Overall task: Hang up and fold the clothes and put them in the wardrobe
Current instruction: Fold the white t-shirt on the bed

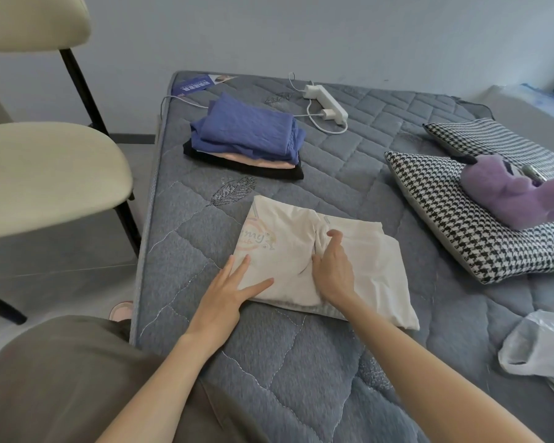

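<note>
A cream white T-shirt (359, 251) with a faded printed logo lies partly folded on the grey quilted mattress (269, 362). My left hand (227, 292) rests flat on the shirt's near left corner with straight fingers. My right hand (333, 266) presses on the middle of the shirt, fingers extended toward a bunched crease. Further back, a stack of folded clothes (247, 135) sits on the mattress: blue on top, a pink layer and a black one below.
Two houndstooth pillows (454, 225) lie at the right with a purple plush toy (512, 193) on them. A white power strip (327, 102) with cables sits at the back. A plastic bag (538, 346) lies near right. A cream chair (45, 174) stands left of the bed.
</note>
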Demonstrator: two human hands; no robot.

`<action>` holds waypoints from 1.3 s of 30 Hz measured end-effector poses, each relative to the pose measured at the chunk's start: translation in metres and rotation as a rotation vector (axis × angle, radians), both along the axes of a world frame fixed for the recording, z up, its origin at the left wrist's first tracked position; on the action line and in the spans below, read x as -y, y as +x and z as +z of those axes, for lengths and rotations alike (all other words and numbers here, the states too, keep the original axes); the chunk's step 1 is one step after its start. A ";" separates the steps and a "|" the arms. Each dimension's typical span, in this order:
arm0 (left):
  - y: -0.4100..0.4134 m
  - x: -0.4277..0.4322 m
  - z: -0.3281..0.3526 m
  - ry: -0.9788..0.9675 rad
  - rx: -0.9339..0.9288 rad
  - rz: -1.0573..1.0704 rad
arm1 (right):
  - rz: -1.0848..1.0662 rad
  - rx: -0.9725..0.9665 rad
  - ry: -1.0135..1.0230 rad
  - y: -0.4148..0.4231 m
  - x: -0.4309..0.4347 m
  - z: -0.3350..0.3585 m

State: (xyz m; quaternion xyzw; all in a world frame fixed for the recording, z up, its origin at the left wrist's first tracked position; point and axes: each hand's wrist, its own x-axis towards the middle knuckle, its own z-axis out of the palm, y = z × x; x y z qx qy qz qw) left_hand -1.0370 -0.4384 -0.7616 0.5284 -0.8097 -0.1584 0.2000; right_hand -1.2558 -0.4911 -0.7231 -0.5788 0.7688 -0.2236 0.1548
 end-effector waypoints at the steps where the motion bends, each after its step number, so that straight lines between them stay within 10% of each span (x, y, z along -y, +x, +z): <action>1: 0.000 0.000 0.000 -0.003 -0.017 0.002 | 0.014 -0.050 -0.005 -0.001 -0.002 0.001; 8: -0.001 -0.002 0.006 0.152 -0.454 0.197 | 0.247 -0.355 -0.186 0.014 0.000 0.015; 16: 0.000 0.003 0.006 0.252 -0.799 0.388 | 0.419 -0.401 0.232 0.030 -0.008 -0.014; 26: 0.001 0.015 0.009 0.535 -1.033 0.523 | 0.453 -0.508 0.009 0.029 0.022 0.010; 39: 0.002 0.023 0.007 0.759 -1.145 0.487 | 1.014 -0.912 0.120 0.080 0.135 0.046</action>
